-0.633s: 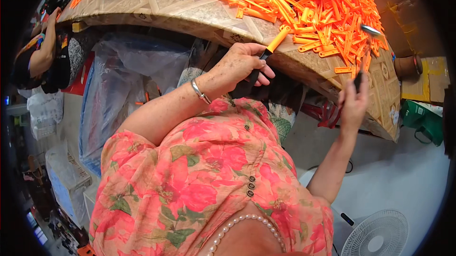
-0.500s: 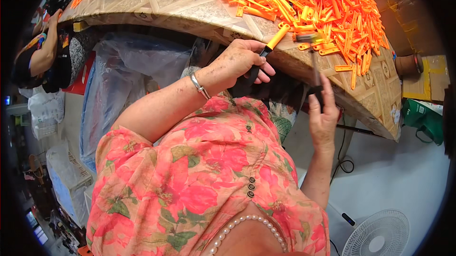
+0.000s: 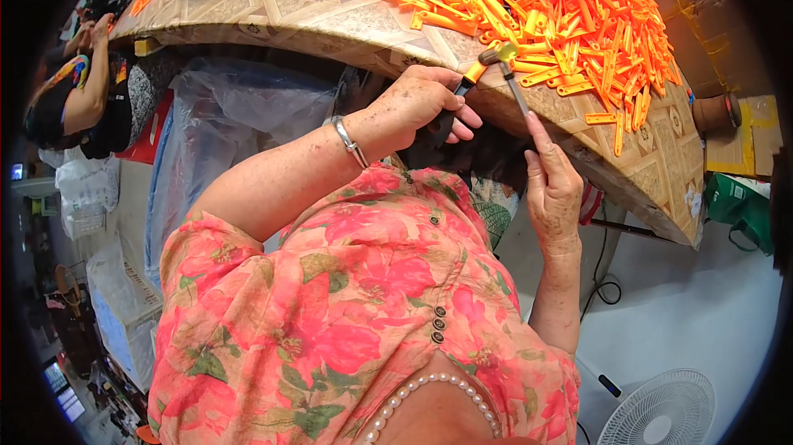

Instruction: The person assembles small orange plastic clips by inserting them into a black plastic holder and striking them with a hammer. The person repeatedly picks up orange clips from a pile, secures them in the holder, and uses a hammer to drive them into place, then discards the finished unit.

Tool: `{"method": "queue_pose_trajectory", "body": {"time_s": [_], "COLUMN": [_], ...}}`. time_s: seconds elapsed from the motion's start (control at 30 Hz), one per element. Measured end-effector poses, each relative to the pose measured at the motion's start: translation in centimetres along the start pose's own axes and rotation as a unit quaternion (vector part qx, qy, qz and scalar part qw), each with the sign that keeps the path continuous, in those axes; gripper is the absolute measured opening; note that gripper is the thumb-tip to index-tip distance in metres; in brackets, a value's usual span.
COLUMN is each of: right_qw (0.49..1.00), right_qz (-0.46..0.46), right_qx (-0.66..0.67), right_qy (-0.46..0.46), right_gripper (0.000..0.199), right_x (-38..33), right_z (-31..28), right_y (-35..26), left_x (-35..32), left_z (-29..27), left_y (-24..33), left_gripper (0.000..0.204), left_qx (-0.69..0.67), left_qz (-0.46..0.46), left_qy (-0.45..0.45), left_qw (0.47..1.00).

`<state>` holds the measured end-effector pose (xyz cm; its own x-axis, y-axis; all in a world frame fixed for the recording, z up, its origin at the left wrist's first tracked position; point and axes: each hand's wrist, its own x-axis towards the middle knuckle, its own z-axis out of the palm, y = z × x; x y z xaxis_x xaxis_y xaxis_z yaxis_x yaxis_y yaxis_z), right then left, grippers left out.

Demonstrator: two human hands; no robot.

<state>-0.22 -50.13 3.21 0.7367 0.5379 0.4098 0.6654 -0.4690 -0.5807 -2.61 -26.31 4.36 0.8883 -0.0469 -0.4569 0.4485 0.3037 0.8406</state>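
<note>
While left fingers (image 3: 450, 119) are pinching the tool (image 3: 481, 68), its shaft is slanting down-right toward my extended right fingers (image 3: 538, 133).

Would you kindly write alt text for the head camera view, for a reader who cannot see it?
Seen from above, a person's left hand grips an orange-handled tool while the right hand touches its thin metal blade, at the edge of a patterned table heaped with orange plastic strips. Another person sits far left.

Glossy orange plastic strips (image 3: 578, 16) on smooth patterned tabletop (image 3: 248, 11).
</note>
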Motion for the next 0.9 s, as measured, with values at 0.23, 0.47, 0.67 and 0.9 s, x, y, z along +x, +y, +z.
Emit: {"method": "queue_pose_trajectory", "body": {"time_s": [0.23,0.47,0.67,0.9], "right_qw": [1.0,0.999,0.998,1.0], "right_qz": [0.005,-0.004,-0.001,-0.008], "right_qx": [-0.017,0.044,0.06,0.011], "right_qy": [-0.014,0.009,0.0,-0.026], "right_gripper": [0.051,0.053,0.054,0.055], "right_x": [0.4,-0.8,-1.0,-0.9], "right_z": [0.0,-0.1,0.3,0.7], "right_y": [-0.2,-0.6,-0.5,0.1], "left_x": [0.2,0.0,0.1,0.2], "left_z": [-0.2,-0.2,-0.1,0.0], "left_y": [0.2,0.3,0.3,0.5], "left_gripper": [0.025,0.023,0.024,0.022], "left_qx": [0.002,0.001,0.002,-0.005], "left_qz": [-0.007,-0.007,-0.011,-0.012], "left_qy": [-0.001,-0.001,0.007,0.023], "left_qw": [1.0,1.0,1.0,1.0]}}
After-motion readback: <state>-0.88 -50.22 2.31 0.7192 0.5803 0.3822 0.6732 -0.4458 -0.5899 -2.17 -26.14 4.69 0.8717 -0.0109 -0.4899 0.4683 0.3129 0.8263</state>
